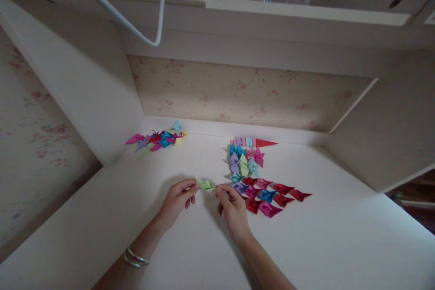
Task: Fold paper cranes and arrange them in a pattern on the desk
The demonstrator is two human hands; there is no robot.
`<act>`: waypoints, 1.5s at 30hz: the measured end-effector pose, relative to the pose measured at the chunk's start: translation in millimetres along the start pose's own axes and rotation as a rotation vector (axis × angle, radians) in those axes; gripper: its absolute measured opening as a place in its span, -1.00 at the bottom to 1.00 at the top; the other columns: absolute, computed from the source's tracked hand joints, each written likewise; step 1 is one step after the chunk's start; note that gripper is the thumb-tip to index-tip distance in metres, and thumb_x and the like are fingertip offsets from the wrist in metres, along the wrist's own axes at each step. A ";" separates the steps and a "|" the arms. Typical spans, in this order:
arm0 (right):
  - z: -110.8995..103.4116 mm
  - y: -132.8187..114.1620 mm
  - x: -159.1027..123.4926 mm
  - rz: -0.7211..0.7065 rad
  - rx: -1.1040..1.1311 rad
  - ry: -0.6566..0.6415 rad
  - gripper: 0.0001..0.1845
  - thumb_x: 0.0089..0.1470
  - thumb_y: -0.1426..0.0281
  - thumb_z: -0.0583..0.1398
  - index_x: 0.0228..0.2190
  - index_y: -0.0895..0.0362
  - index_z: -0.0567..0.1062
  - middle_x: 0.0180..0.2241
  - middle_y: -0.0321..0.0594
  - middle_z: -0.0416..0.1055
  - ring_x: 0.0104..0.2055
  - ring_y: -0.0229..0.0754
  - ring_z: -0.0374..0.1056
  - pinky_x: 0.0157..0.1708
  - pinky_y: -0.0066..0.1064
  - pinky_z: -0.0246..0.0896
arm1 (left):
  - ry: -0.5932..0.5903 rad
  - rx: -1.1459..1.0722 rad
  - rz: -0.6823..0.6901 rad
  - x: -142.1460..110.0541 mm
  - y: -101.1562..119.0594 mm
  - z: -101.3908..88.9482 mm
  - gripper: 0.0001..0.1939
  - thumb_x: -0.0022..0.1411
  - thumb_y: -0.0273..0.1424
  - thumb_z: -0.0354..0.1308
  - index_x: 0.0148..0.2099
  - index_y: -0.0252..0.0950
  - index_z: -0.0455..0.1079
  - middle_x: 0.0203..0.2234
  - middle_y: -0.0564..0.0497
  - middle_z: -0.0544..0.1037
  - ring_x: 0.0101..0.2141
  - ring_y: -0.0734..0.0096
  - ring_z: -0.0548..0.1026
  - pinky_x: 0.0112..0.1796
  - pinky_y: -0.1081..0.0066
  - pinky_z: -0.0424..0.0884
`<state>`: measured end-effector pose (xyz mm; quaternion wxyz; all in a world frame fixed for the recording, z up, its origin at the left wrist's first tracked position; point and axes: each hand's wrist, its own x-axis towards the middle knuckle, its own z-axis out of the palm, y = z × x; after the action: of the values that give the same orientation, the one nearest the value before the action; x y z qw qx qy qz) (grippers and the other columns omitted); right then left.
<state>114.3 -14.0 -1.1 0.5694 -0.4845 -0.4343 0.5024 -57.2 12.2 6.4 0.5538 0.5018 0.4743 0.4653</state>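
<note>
Between my two hands is a light green folded paper boat (206, 185), raised over the white desk. My left hand (180, 197) pinches its left tip, and my right hand (233, 208) pinches the right tip. Just beyond my right hand, rows of folded paper boats in red, pink, purple and blue, such as a blue paper boat (268, 195), lie on the desk. Behind those stand paper figures, among them a light green one (243, 165) and a purple one (234, 163). My right hand partly hides the nearest row.
A heap of mixed coloured paper folds (159, 140) lies at the back left of the white desk (190, 253). Along the back is a row of folded strips ending in a red paper point (266, 143). Overhead are a shelf (306, 12) with bottles and a hanging white cable (136, 31).
</note>
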 end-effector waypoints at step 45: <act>2.8 -3.2 -1.7 0.003 -0.113 -0.085 -0.69 0.08 0.14 0.15 -0.37 0.15 0.42 -0.35 -0.25 0.40 -0.68 -0.42 0.19 -0.72 -0.53 -0.01 | 0.019 -0.028 0.065 1.6 -6.4 2.0 -0.72 0.09 -0.24 0.22 -0.25 -0.37 0.44 -0.66 0.10 0.35 -0.60 0.55 0.25 -0.59 0.54 0.15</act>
<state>111.8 -15.4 2.5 0.5213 -0.4948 -0.4852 0.4980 -54.7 13.2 0.1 0.5408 0.5049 0.4563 0.4943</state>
